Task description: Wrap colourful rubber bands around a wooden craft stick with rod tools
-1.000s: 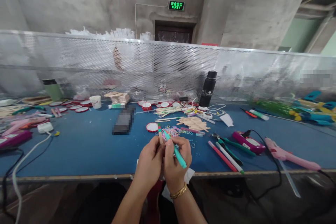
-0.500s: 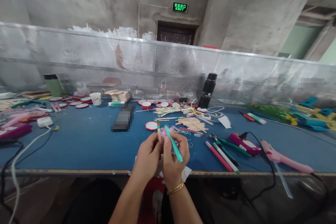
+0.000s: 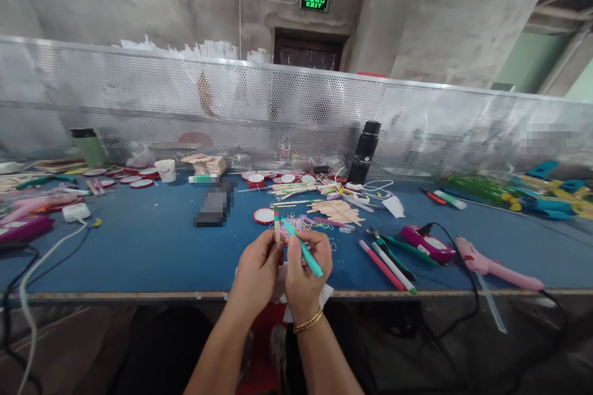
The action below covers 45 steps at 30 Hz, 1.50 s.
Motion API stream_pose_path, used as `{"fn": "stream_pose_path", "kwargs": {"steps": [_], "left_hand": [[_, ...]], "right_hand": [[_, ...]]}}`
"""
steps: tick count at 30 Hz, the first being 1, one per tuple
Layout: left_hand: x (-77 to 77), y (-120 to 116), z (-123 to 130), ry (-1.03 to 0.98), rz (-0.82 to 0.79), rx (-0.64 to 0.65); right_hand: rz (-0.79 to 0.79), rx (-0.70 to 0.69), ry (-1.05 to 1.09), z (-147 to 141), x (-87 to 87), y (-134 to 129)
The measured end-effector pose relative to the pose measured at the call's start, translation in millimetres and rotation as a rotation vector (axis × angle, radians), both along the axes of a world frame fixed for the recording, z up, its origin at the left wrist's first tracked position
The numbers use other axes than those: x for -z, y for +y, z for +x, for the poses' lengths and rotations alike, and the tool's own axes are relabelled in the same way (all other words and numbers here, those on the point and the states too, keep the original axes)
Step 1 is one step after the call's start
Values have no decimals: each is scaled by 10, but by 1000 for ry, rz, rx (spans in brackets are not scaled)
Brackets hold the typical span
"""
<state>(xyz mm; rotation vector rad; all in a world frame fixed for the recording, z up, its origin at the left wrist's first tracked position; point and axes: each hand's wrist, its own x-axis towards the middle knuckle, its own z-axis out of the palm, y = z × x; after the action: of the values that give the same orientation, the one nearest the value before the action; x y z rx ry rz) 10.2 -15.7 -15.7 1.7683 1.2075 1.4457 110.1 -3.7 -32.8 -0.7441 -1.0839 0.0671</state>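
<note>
Near the front edge of the blue table, my left hand (image 3: 260, 268) pinches a wooden stick (image 3: 277, 226) upright; its upper end carries green and red bands. My right hand (image 3: 308, 268) is closed round a teal marker (image 3: 303, 252), whose tip points up and left, close beside the stick. A gold bracelet (image 3: 308, 321) circles the right wrist. Behind the hands lie a pile of small coloured loops (image 3: 301, 223), a round red-rimmed disc (image 3: 264, 216) and a heap of plain wooden sticks (image 3: 340, 211).
Right of my hands lie a red marker (image 3: 382, 265), a white marker (image 3: 393, 268), pliers (image 3: 393, 257), a purple device (image 3: 428, 244) and a pink glue gun (image 3: 498, 268). Farther back are a black bottle (image 3: 365, 154), a phone (image 3: 214, 205) and a paper cup (image 3: 165, 170).
The camera view has shifted slightly, so the table items appear higher and a little further left. The marker's tip has moved left, closer to the stick. Both hands keep their holds.
</note>
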Motion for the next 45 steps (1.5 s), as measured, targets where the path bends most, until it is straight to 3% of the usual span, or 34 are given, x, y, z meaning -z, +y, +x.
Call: {"fn": "stream_pose_path", "kwargs": {"steps": [5, 12, 17, 23, 39, 45], "left_hand": [[16, -4, 9, -29, -11, 8], [-10, -24, 19, -24, -18, -6], [-4, -11, 8, -4, -10, -37], [3, -6, 13, -38, 4, -2], [-13, -21, 23, -6, 46, -72], [12, -16, 27, -15, 36, -59]], "right_hand": [[69, 5, -32, -3, -13, -6], [32, -18, -42, -24, -9, 2], [-8, 39, 36, -35, 3, 11], [36, -2, -43, -27, 7, 4], [-11, 42, 12, -34, 17, -2], [38, 24, -60, -35, 4, -2]]}}
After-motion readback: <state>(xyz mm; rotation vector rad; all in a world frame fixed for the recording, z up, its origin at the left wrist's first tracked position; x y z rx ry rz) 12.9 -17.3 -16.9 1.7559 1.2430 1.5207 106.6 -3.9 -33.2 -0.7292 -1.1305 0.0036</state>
